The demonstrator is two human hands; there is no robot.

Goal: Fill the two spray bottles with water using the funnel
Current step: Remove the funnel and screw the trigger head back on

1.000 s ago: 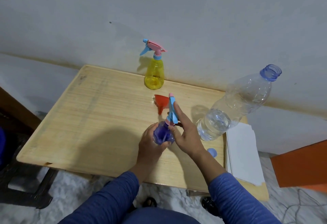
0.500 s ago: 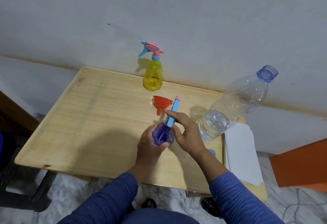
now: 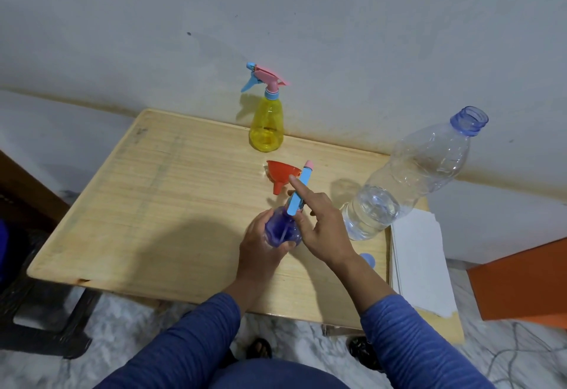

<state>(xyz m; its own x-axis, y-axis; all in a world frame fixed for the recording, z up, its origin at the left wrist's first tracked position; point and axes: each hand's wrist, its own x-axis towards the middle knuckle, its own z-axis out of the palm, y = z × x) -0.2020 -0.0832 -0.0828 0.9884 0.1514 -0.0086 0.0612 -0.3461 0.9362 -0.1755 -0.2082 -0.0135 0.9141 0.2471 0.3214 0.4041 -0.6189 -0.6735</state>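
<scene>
Two hands work one blue spray bottle [image 3: 280, 230] at the near middle of a wooden surface [image 3: 159, 204]. The left hand [image 3: 260, 249] is wrapped around the bottle's body, holding it on the surface. The right hand [image 3: 322, 229] grips the bottle's neck with thumb and lower fingers, its index finger stretched along the blue-and-pink spray head [image 3: 300, 187], which is fitted on the bottle. Both arms wear blue sleeves.

Just right of the blue bottle, beside the right wrist, lies one small blue cap [image 3: 367, 259]. Farther right of it stands one large clear water bottle [image 3: 408, 180], uncapped and roughly a third full, and next to that a stack of white paper [image 3: 420, 266] at the surface's right edge.

Just beyond the blue bottle, one red funnel [image 3: 281, 175] rests on the surface, apart from both hands. Beyond the funnel, one yellow spray bottle [image 3: 266, 126] stands upright by the wall [image 3: 276, 5], its pink-and-blue head attached. In all: two spray bottles, one funnel, one water bottle.
</scene>
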